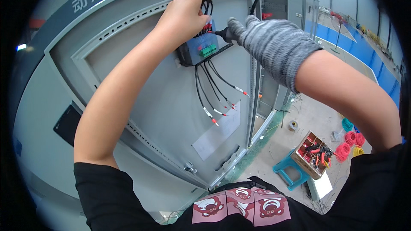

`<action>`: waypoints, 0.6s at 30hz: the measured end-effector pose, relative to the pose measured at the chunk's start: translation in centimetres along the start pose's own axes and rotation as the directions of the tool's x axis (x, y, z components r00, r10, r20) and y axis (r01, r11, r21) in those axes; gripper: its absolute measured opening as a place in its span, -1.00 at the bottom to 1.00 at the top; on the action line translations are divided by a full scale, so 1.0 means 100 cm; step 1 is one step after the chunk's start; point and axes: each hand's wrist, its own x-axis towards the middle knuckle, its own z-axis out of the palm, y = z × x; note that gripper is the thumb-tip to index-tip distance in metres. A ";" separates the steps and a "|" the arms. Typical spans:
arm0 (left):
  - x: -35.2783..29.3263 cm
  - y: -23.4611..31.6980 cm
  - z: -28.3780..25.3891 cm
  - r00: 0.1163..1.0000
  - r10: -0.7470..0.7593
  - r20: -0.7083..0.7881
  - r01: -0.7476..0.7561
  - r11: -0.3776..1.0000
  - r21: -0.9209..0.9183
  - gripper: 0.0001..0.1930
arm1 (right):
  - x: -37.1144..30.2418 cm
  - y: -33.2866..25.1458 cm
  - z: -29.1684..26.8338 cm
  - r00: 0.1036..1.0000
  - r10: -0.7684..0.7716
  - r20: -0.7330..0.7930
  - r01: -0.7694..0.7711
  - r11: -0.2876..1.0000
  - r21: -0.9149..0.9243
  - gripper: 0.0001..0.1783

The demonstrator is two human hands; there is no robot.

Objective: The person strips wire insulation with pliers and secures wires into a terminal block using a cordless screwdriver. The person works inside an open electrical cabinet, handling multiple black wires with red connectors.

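My bare left hand (187, 15) is raised to the top of a blue-grey electrical module (198, 48) and pinches black wires (207, 5) that loop above it. My right hand (272, 45), in a grey knitted glove, grips a screwdriver (226, 34) by its dark handle. The shaft points left at the module's upper row of red-sleeved terminals; whether the tip sits in a screw is too small to tell. A green terminal block (208, 51) is on the module's face. Below hang several loose black wires (208, 83) with white markers and red ferrules at their ends.
The module is fixed to a grey cabinet panel (162, 90) with a paper sheet (219, 132) low on it. At lower right, a wooden box (314, 154) of tools rests on a blue stool (292, 169). Red wire coils (343, 151) and a tape roll (293, 125) lie on the floor.
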 end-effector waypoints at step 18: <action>-0.010 0.021 0.012 0.962 -0.261 -0.074 0.244 0.951 -0.190 -0.40 | -0.096 0.045 0.105 0.991 -0.128 0.027 0.008 0.266 0.964 -0.37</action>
